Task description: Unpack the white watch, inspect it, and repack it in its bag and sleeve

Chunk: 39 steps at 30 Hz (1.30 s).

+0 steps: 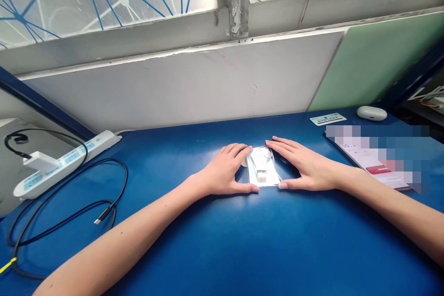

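A small, flat, whitish packet (254, 179) lies on the blue table, with what looks like a white cable with a USB plug (262, 175) on it or inside it. My left hand (227, 169) rests at the packet's left side, thumb and fingers apart, fingertips at its upper left corner and thumb by the lower edge. On the other side, my right hand (305, 164) is spread too, its fingertips near the upper right corner and its thumb tip at the lower right corner. Neither hand is closed around the packet.
At left, a white power strip (74, 157) carries a white charger (41, 163) with a coiled black cable (126, 175). To the right lie a partly blurred phone-like device (376, 169), a card (328, 119) and a white earbud case (372, 113). A pale panel (194, 83) stands behind the table.
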Tool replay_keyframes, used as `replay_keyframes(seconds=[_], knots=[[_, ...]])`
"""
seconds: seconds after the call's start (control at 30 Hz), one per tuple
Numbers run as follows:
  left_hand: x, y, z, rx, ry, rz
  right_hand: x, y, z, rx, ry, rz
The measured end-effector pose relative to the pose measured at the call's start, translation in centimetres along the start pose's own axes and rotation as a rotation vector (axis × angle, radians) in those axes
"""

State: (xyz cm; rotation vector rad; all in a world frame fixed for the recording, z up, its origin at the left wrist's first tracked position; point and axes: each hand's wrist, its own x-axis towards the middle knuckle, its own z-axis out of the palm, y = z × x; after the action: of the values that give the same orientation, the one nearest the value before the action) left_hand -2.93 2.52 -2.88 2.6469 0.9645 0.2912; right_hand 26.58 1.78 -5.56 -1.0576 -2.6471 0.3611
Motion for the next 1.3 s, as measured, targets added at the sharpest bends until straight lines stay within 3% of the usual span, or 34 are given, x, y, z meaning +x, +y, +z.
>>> replay_keyframes(seconds=[0.47,1.3], knots=[[-0.04,0.32,0.51,-0.019,0.002,-0.124,0.03,0.11,-0.18,0.009,-0.018,0.045],[-0.13,0.31,0.73,0.001,0.009,-0.129,-0.02,0.25,0.2,-0.029,0.0,0.054]])
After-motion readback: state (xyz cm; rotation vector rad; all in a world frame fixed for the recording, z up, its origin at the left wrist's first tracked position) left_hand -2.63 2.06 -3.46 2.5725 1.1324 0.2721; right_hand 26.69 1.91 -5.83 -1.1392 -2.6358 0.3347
